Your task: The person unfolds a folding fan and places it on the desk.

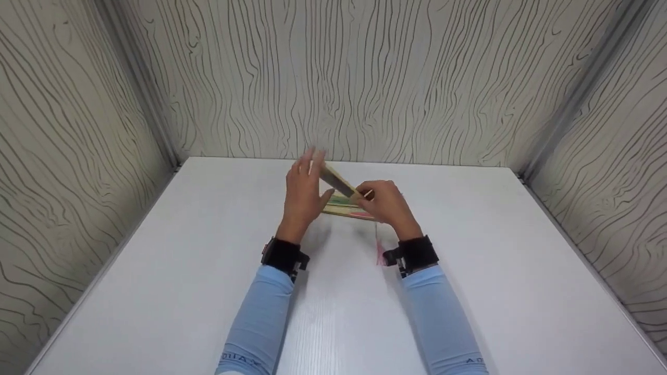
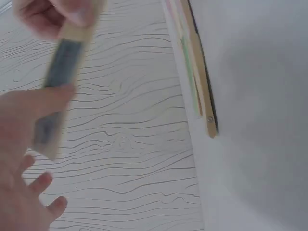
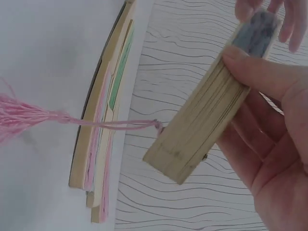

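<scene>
A folded bamboo fan [image 1: 341, 182] is held tilted above the white table [image 1: 208, 260]. My right hand [image 1: 388, 203] grips its pivot end, thumb along the stacked ribs [image 3: 207, 125]. My left hand [image 1: 302, 195] pinches the far, dark-tipped end [image 2: 60, 82] between thumb and fingers. A pink tassel [image 1: 378, 250] hangs from the pivot end by a cord and trails onto the table [image 3: 24, 115]. A second folded fan [image 1: 344, 211] with pink and green edges lies flat on the table under the hands [image 3: 103, 130], its end also visible in the left wrist view [image 2: 199, 86].
Wood-grain patterned walls [image 1: 365, 78] close the table in at the back and on both sides. Bare white tabletop stretches in front of and beside the hands. Both wrists wear black straps below light blue sleeves [image 1: 260, 317].
</scene>
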